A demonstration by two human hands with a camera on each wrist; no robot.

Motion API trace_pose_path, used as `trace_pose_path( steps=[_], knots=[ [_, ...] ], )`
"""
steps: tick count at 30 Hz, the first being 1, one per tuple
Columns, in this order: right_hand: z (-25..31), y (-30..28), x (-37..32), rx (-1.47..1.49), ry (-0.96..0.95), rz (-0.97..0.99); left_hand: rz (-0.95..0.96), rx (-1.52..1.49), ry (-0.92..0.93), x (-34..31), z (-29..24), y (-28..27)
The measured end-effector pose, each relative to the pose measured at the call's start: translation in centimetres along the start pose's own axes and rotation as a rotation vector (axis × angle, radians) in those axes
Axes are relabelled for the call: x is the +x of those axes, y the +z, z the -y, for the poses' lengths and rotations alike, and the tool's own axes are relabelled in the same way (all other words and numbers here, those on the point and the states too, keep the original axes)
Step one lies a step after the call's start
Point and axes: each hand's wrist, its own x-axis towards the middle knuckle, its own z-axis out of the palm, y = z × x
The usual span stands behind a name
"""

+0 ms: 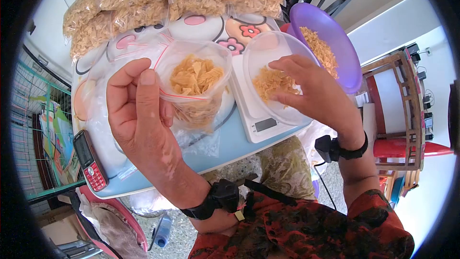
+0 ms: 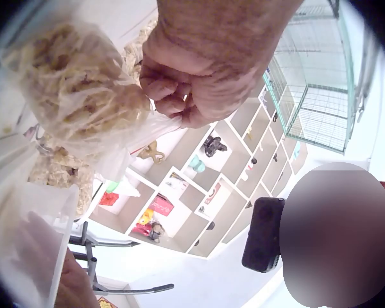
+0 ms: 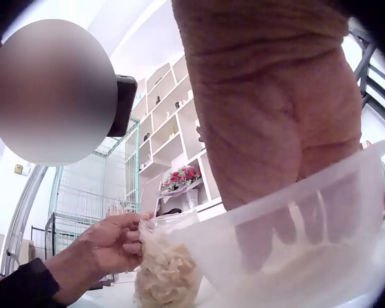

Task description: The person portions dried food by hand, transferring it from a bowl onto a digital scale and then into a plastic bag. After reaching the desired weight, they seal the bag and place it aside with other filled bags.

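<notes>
The left hand (image 3: 109, 250) pinches the edge of a clear plastic bag (image 3: 168, 276) of pale flakes, just beside a translucent plastic bowl (image 3: 212, 250). The right hand (image 3: 282, 128) points fingers downward, visible through the bowl's wall.

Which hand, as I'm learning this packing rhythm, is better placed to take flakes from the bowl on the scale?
The right, I'd judge: the right hand already reaches into the bowl, at the flakes, while the left hand pinches the bag.
</notes>
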Motion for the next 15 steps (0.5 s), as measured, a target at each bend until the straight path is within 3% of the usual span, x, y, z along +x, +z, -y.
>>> trace_pose_path(
  steps=[3,9,12,15],
  knots=[
    [0.4,0.7,0.3,-0.112,0.062,0.057,0.004,-0.016,-0.002,0.0,-0.1,-0.1],
    [0.1,1.3,1.1,-0.106,0.01,0.069,0.005,-0.02,0.0,0.2,0.3,-0.2],
    [-0.9,1.6,1.1,-0.013,0.003,-0.023,0.013,-0.024,-0.003,0.3,0.4,-0.2],
    [-0.6,0.7,1.0,0.105,0.149,-0.032,0.004,-0.024,-0.005,0.2,0.3,-0.1]
  ],
)
